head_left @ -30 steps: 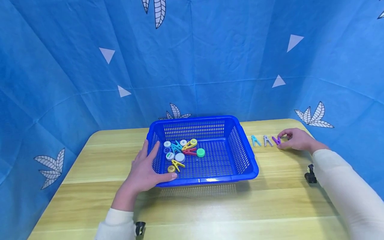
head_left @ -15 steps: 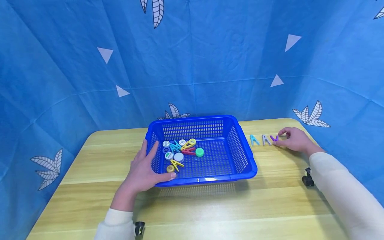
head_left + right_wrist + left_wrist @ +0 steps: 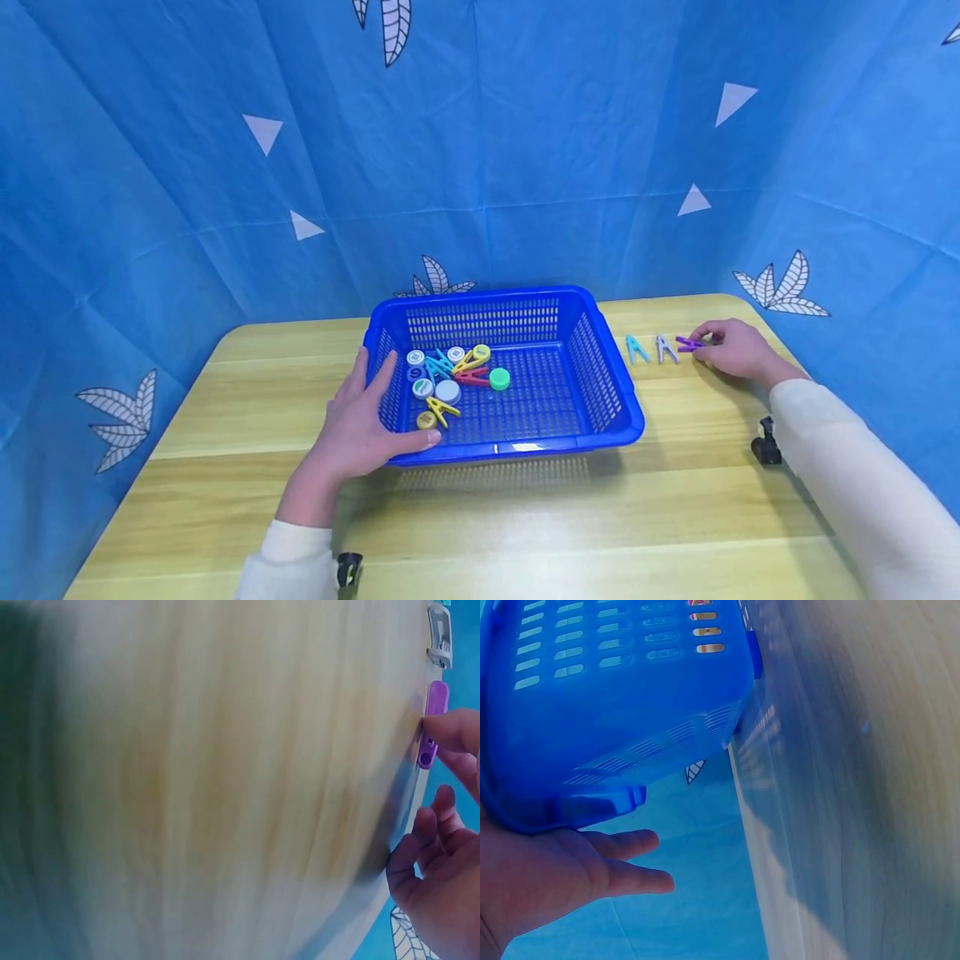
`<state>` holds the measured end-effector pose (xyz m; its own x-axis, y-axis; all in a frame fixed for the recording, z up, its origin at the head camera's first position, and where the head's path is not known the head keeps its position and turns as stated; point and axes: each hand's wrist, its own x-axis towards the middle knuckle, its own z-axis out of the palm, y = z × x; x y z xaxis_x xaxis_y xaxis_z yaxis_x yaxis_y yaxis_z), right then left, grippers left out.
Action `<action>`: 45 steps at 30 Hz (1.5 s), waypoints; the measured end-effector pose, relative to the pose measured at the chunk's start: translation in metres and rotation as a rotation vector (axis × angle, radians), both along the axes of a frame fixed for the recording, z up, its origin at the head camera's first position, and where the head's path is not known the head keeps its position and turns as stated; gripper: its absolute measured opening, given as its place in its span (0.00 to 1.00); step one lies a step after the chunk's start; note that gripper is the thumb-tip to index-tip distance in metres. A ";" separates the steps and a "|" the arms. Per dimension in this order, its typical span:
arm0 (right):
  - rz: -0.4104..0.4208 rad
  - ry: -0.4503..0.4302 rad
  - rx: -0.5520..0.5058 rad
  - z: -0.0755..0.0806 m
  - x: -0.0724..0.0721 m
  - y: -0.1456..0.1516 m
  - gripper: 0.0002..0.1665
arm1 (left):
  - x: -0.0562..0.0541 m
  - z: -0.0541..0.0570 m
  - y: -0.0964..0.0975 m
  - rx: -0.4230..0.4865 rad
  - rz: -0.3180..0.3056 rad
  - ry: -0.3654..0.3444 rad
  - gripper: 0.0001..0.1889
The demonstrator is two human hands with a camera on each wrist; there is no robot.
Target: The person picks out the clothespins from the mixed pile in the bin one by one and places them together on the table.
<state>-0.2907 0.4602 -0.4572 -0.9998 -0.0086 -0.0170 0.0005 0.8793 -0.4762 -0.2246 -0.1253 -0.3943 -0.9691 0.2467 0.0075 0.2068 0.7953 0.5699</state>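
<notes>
My left hand point(image 3: 352, 433) rests on the left front corner of a blue plastic basket point(image 3: 480, 452), fingers spread and straight along its left side, thumb lying over the front rim. In the left wrist view, the palm touches the basket rim and two fingers extend past it. At the right of the table, my right hand point(image 3: 738, 350) pinches a purple clothespin point(image 3: 686, 342) between thumb and finger. The right wrist view shows this purple clothespin point(image 3: 436, 701) at the fingertips, close to the tabletop. Left of it lie a grey clothespin point(image 3: 665, 349) and a light blue clothespin point(image 3: 636, 349).
Inside the basket, mostly at its left, are several bottle caps, including a green cap point(image 3: 499, 379) and a white cap point(image 3: 447, 392), with a red clothespin point(image 3: 474, 377), a yellow clothespin point(image 3: 442, 411) and others. A blue curtain point(image 3: 480, 167) hangs behind the wooden table point(image 3: 525, 533).
The purple clothespin has turned in my right fingers, from a V shape with both legs visible to lying more sideways, pointing left. The left hand and basket have stayed put.
</notes>
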 end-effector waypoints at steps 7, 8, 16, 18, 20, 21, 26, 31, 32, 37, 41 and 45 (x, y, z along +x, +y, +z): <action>-0.018 0.012 -0.007 0.004 0.006 -0.002 0.27 | 0.000 0.003 0.000 0.001 -0.003 -0.004 0.69; -0.035 0.013 0.000 0.004 0.008 -0.003 0.29 | 0.000 0.003 0.000 -0.001 -0.003 -0.007 0.69; -0.166 -0.006 0.118 0.006 0.016 -0.017 0.47 | 0.000 0.004 0.000 -0.012 0.004 -0.022 0.69; -0.170 0.002 0.137 0.005 0.016 -0.018 0.46 | 0.000 0.003 0.001 -0.017 0.005 -0.024 0.69; -0.177 0.010 0.153 0.003 0.016 -0.018 0.45 | 0.000 0.002 0.001 -0.021 0.007 -0.029 0.68; -0.183 0.010 0.159 0.001 0.016 -0.018 0.45 | 0.000 0.001 0.001 -0.022 0.008 -0.032 0.68; -0.167 0.032 0.145 0.001 0.015 -0.016 0.38 | 0.001 0.000 0.001 -0.025 0.016 -0.035 0.69; -0.098 0.041 0.045 0.005 0.014 -0.012 0.19 | 0.001 0.002 0.001 -0.014 0.011 -0.018 0.68; -0.089 0.036 0.028 0.006 0.014 -0.010 0.18 | 0.001 0.002 0.002 -0.012 0.009 -0.017 0.68; -0.071 0.020 0.009 0.005 0.011 -0.003 0.16 | 0.001 0.003 0.002 -0.007 0.004 -0.008 0.69; -0.063 0.042 0.009 0.003 0.007 -0.001 0.18 | 0.001 0.003 0.002 -0.003 0.004 -0.004 0.69; -0.078 0.056 -0.011 0.001 0.005 0.001 0.21 | 0.001 0.003 0.001 -0.003 0.007 -0.009 0.69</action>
